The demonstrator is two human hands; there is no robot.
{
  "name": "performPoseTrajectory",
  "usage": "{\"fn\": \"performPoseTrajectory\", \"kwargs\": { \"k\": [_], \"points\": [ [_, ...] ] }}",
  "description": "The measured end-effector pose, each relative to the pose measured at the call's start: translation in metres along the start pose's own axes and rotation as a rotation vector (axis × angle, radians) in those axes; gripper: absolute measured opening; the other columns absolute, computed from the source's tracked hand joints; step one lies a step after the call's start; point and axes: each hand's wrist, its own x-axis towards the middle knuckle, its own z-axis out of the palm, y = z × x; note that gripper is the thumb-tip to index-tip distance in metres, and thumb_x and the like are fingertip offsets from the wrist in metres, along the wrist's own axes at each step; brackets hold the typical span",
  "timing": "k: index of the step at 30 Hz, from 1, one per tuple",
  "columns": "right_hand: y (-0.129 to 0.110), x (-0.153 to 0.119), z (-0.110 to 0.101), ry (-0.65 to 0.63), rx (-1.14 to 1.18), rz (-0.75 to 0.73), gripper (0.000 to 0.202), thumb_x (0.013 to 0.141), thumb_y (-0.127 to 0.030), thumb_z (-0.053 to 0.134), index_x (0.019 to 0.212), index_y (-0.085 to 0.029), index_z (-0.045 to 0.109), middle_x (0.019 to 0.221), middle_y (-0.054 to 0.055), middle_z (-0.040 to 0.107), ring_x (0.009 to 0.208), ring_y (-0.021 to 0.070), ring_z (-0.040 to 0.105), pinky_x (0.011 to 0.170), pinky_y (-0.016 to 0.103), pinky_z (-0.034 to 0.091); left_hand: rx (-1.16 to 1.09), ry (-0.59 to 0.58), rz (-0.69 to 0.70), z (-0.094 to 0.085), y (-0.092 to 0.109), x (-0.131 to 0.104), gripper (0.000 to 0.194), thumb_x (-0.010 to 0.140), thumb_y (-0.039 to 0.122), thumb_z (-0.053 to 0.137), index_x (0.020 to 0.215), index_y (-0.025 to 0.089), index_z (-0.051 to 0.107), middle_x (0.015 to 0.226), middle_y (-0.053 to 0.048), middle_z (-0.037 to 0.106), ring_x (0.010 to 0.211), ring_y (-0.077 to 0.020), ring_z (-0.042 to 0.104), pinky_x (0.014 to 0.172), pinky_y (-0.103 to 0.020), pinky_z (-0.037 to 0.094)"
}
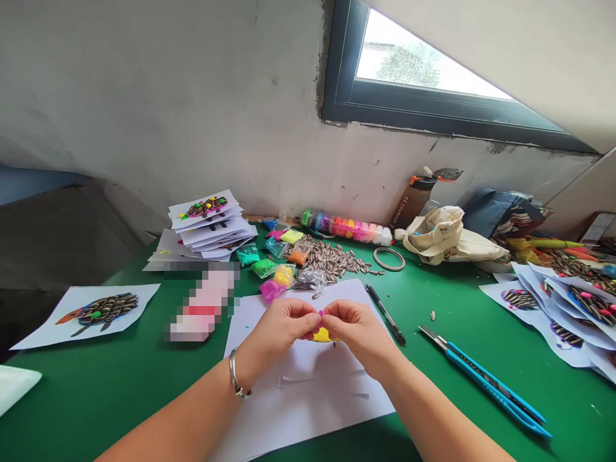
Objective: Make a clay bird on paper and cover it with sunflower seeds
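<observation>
Over the white paper [337,401], my left hand [287,324] and my right hand [357,328] meet with their fingertips together. Between them they pinch a small bit of magenta modelling clay [321,314], mostly covered by the fingers. Just below the fingertips, a flat yellow clay shape [323,335] shows in part; the hands hide the rest. A pink clay packet [273,290] and a yellow one [283,276] lie beyond my left hand. To the right of my right hand rests a black pen [385,313].
Sunflower seeds [332,258] are heaped behind the paper. A blue utility knife [491,382] lies at right, its blade exposed. Seed pictures are stacked at left [212,231] and right [568,308]. A tape ring [389,258], cloth bag [440,237] and bottle [412,199] stand along the wall.
</observation>
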Motion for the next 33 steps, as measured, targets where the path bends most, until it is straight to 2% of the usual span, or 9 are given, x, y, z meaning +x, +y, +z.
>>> {"fn": "performPoseTrajectory", "kwargs": {
  "k": [4,8,16,23,28,33],
  "points": [
    [-0.003,-0.001,-0.001,-0.008,-0.034,-0.003,0.025,0.073,-0.040,0.070,0.077,-0.016,0.065,0.071,0.001,0.060,0.066,0.0131,0.052,0.060,0.025,0.039,0.002,0.008,-0.031,-0.003,0.005,0.001,0.023,0.070,0.036,0.070,0.066,0.014,0.067,0.061,-0.001,0.060,0.060,-0.0127,0.054,0.060,-0.025,0.044],
    [-0.003,0.000,-0.004,0.000,-0.056,-0.034,0.026,0.077,-0.042,0.067,0.086,-0.017,0.067,0.077,0.002,0.061,0.068,0.0132,0.051,0.061,0.026,0.040,0.018,-0.006,-0.071,-0.008,0.007,0.002,0.026,0.069,0.039,0.071,0.067,0.014,0.068,0.064,-0.002,0.062,0.062,-0.0132,0.054,0.062,-0.027,0.046],
    [0.001,0.001,0.001,-0.028,-0.042,-0.023,0.026,0.077,-0.042,0.067,0.074,-0.016,0.066,0.070,0.001,0.060,0.066,0.0135,0.051,0.060,0.026,0.039,0.045,-0.057,-0.070,-0.010,0.003,0.001,0.030,0.072,0.044,0.067,0.067,0.014,0.067,0.064,-0.003,0.062,0.062,-0.0138,0.055,0.062,-0.027,0.045],
    [-0.001,0.000,0.002,-0.037,-0.024,-0.015,0.022,0.076,-0.037,0.068,0.073,-0.015,0.064,0.070,0.000,0.059,0.066,0.0117,0.049,0.060,0.025,0.036,0.066,-0.071,-0.068,-0.008,0.005,0.001,0.028,0.073,0.041,0.065,0.062,0.015,0.065,0.061,-0.002,0.060,0.060,-0.0136,0.055,0.060,-0.026,0.044],
    [0.002,0.001,0.003,-0.023,0.018,0.013,0.025,0.074,-0.039,0.070,0.071,-0.016,0.063,0.066,-0.001,0.058,0.063,0.0120,0.049,0.059,0.025,0.036,0.036,-0.049,-0.084,-0.009,0.003,0.001,0.030,0.073,0.043,0.066,0.067,0.014,0.068,0.065,-0.003,0.062,0.062,-0.0141,0.056,0.064,-0.027,0.046],
    [0.000,0.002,0.001,-0.027,-0.006,0.003,0.025,0.075,-0.041,0.069,0.075,-0.015,0.066,0.069,0.000,0.059,0.064,0.0118,0.049,0.059,0.025,0.036,0.024,-0.060,-0.056,-0.012,0.002,0.003,0.024,0.071,0.039,0.070,0.069,0.015,0.068,0.064,-0.001,0.062,0.061,-0.0127,0.055,0.060,-0.025,0.044]
  ]
}}
